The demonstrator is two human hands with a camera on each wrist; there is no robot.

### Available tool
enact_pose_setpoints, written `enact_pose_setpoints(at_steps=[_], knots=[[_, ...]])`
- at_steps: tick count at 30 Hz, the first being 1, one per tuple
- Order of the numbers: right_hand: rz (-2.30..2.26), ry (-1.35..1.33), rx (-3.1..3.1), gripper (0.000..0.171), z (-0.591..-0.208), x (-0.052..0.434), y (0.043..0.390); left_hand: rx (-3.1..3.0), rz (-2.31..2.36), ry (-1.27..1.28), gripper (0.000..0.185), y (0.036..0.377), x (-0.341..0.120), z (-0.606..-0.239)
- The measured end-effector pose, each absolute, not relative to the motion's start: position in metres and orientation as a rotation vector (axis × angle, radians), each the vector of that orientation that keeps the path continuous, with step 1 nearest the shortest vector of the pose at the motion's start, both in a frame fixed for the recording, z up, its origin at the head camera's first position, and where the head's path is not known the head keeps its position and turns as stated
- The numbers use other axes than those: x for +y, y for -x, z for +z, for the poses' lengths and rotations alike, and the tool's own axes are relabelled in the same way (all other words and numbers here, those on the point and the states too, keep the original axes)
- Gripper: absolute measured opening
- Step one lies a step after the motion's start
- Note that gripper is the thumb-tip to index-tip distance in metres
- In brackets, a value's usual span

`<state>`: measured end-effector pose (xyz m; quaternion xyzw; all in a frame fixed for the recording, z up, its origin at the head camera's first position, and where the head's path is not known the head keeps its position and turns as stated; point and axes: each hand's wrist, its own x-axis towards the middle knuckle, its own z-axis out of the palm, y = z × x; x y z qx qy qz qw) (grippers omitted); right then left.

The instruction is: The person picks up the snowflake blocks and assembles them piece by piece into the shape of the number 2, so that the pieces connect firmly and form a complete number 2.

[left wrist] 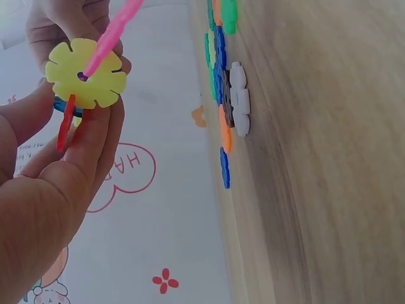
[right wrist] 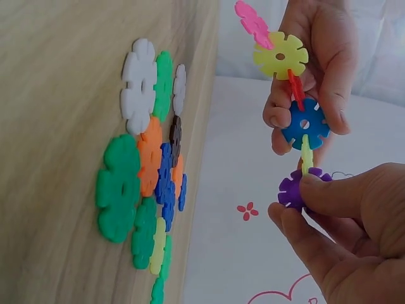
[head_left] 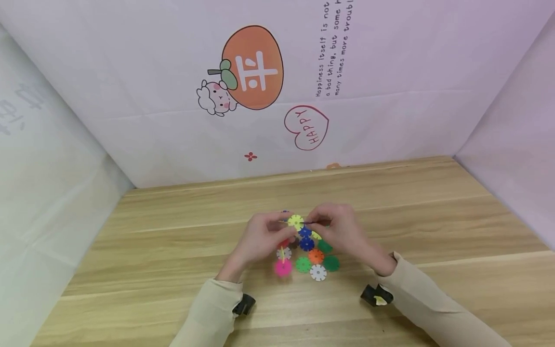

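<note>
Right wrist view: your left hand grips the snowflake-disc chain above the worktop; right-hand fingers pinch the purple disc. Keep slots aligned; press straight.

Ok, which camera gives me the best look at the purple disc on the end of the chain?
The right wrist view: the purple disc shows unblocked, pinched by the right hand and slotted onto a yellow-green piece. The head view shows only a purple sliver between the hands. The left wrist view does not show it.

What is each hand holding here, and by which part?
Both hold one chain of snowflake discs: left hand grips the blue disc, right hand pinches the purple end disc.
</note>
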<state>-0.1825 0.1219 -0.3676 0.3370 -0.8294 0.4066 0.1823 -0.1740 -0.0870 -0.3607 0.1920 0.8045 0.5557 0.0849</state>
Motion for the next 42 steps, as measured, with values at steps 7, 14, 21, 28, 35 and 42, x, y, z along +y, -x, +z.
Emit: enact_pose_setpoints(at_steps=[7,14,21,28,35,42], knots=[[1.195,-0.918,-2.339,0.015,-0.3657,0.1218,0.1830,2.430,1.625,-0.545,0.041,0.1734,-0.0886,-0.3602],[1.233,-0.923,-2.326,0.017,-0.3648,0.1219,0.1833,2.424,1.602,-0.521,0.036,0.1727,-0.0882,-0.3586],[1.262,-0.950,-2.308,0.018,-0.3656,0.1202,0.1818,2.385,1.612,-0.572,0.028,0.1745,-0.0867,-0.3625],[1.285,-0.950,-2.310,0.017,-0.3670,0.1198,0.1822,2.420,1.583,-0.618,0.035,0.1736,-0.0866,-0.3639],[1.288,-0.975,-2.311,0.018,-0.3661,0.1191,0.1810,2.397,1.589,-0.628,0.032,0.1727,-0.0845,-0.3625],[1.336,-1.017,-2.307,0.015,-0.3675,0.1173,0.1792,2.336,1.642,-0.620,0.030,0.1718,-0.0839,-0.3624]])
